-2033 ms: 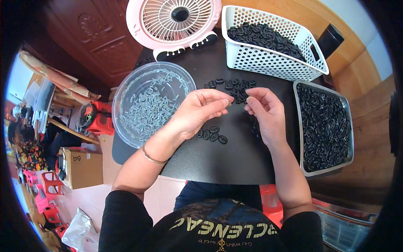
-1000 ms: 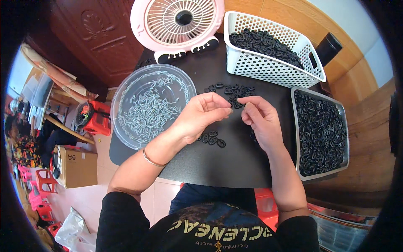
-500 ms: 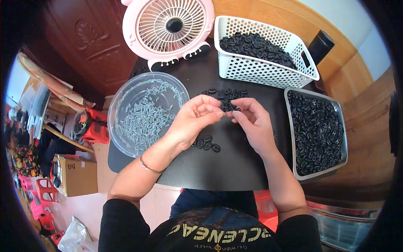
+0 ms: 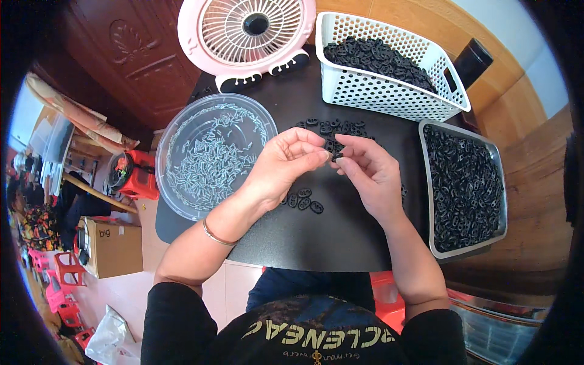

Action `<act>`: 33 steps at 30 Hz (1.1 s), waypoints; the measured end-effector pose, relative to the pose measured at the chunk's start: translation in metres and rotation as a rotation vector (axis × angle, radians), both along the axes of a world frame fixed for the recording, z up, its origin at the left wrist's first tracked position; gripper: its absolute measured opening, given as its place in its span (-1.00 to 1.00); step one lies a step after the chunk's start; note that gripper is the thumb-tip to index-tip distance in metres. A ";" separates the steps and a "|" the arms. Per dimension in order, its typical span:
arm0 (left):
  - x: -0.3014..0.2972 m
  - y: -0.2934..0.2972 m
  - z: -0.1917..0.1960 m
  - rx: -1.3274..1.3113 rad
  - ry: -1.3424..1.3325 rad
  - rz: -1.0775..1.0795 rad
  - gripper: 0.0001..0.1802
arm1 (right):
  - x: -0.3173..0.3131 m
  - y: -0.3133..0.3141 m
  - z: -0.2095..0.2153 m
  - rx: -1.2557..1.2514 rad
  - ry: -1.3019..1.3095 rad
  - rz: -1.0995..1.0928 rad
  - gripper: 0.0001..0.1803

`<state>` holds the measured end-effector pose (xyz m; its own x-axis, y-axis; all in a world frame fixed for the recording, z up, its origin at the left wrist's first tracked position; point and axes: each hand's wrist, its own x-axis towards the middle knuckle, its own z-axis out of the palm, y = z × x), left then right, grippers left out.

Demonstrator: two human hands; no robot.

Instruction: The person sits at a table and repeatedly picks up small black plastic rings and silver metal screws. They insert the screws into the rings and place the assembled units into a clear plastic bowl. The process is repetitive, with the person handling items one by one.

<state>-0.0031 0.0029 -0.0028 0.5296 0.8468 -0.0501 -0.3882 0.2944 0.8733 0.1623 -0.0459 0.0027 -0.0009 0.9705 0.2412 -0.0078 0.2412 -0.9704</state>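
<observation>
Over the table's middle, my two hands meet fingertip to fingertip. A small black oval piece (image 4: 336, 156) is pinched between the thumb and fingers of my right hand (image 4: 372, 173). My left hand (image 4: 286, 161) is closed in a pinch right against that piece; whatever sits in its fingertips is too small to make out. Just beyond the hands lies a loose heap of black oval pieces with holes (image 4: 340, 128). Several more such pieces (image 4: 304, 199) rest on the table nearer me, between my forearms.
Left of my hands stands a round clear tub (image 4: 160, 161) of small silvery pins (image 4: 210, 164). A white perforated basket (image 4: 389, 102) and a metal-rimmed tray (image 4: 468, 248), both with black pieces, stand behind and at right. A pink fan (image 4: 249, 58) stands at the back of the black table (image 4: 280, 243).
The whole view has shifted slightly. My hands stay together at the fingertips, and the black piece in my right fingers shows more plainly.
</observation>
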 end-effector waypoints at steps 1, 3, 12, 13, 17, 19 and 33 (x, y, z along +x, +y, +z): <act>0.000 0.000 0.000 0.001 0.000 -0.001 -0.83 | 0.001 0.000 0.000 -0.004 -0.003 0.003 -0.69; 0.001 0.000 0.001 0.002 0.000 -0.004 -0.83 | 0.002 0.000 0.001 -0.007 0.004 0.002 -0.70; 0.001 0.000 0.002 0.000 0.014 0.003 -0.83 | 0.001 0.001 -0.001 -0.034 0.018 -0.022 -0.81; 0.001 0.000 0.003 0.000 0.017 0.005 -0.83 | 0.001 0.001 -0.001 -0.037 0.010 -0.023 -0.83; 0.001 0.000 0.002 0.005 0.025 0.011 -0.83 | 0.000 0.001 -0.001 -0.037 0.016 -0.022 -0.87; 0.002 0.000 0.001 0.018 0.025 0.015 -0.83 | 0.001 0.001 -0.003 -0.035 0.022 -0.018 -0.88; 0.007 -0.003 0.003 0.293 0.136 0.112 -0.73 | 0.004 0.004 -0.006 -0.137 0.218 0.065 -0.89</act>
<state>0.0036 -0.0005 -0.0001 0.4375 0.8882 0.1403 -0.2776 -0.0150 0.9606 0.1661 -0.0415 -0.0037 -0.0270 0.9937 0.1085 -0.2317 0.0994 -0.9677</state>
